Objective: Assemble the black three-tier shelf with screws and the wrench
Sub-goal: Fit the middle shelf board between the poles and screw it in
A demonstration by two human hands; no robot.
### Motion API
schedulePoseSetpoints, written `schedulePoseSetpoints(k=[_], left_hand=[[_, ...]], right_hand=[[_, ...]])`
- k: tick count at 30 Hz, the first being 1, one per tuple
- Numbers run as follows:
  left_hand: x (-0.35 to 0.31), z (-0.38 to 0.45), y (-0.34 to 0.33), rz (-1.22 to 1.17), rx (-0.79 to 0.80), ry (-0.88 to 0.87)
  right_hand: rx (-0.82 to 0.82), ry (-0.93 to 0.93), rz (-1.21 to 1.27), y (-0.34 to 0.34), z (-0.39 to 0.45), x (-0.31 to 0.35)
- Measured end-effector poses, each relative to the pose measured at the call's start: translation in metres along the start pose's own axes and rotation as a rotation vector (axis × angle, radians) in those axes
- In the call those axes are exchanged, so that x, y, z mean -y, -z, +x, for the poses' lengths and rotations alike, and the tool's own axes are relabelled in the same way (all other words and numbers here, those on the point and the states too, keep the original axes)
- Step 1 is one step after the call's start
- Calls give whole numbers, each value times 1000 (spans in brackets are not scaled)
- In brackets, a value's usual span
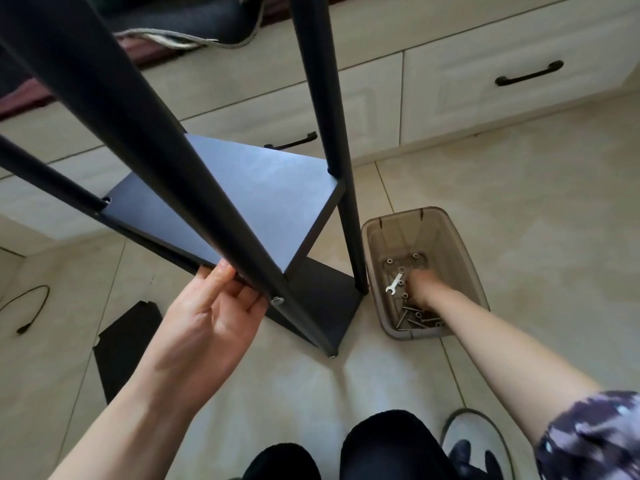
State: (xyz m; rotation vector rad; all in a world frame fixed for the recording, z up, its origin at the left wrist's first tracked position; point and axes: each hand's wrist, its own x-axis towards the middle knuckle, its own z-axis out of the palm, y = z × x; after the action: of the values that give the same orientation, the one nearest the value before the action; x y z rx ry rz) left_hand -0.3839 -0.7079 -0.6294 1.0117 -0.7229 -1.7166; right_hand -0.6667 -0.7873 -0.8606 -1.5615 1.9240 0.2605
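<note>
The black shelf stands on the tiled floor, its near post (156, 140) running diagonally through the view. A middle board (263, 188) sits between the posts above the bottom board (322, 299). A silver screw head (277, 300) shows in the near post at the board's corner. My left hand (211, 317), palm up with fairly straight fingers, touches the front edge and underside of the middle board beside that post. My right hand (420, 289) is blurred and reaches into a translucent bin (460, 237). It lies next to a small silver wrench (394, 282), several nuts (389, 261) and several long screws (415, 318). Its fingers are hidden.
A loose black panel (128, 344) lies on the floor at the left, with a dark cable (27, 306) beyond it. Cream drawers with black handles (530, 77) line the back. My knees (381, 445) and a slipper (474, 445) are at the bottom edge.
</note>
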Motion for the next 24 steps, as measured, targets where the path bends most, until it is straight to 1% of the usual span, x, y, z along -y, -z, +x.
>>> schedulePoseSetpoints(k=[6,9,11,13,15,17,19,21,24], left_hand=[[-1,1,-3,-11,-16,-6],[-3,1,-6,-5,-17,15],[-5,0,-9,-10,-15,23],[-7,-1,-15,-29,-16,31],[-9,-3,-18,-38,-16,36],[-11,-5,-22,-38,-14,43],[-12,-6,-24,-45,-19,52],[-14,-8,-25,-76,-15,54],[-15,-8,-25,-131,-8,77]], right_hand=[[-26,22,8,5,-8,-1],[-59,32,83,19,-22,-1],[-113,51,194,31,-37,1],[-212,79,361,45,-60,6],[-302,129,643,57,-89,17],[-354,189,947,67,-123,38],[-408,231,1177,71,-151,63],[-415,280,1234,69,-174,91],[-324,349,1133,58,-192,124]])
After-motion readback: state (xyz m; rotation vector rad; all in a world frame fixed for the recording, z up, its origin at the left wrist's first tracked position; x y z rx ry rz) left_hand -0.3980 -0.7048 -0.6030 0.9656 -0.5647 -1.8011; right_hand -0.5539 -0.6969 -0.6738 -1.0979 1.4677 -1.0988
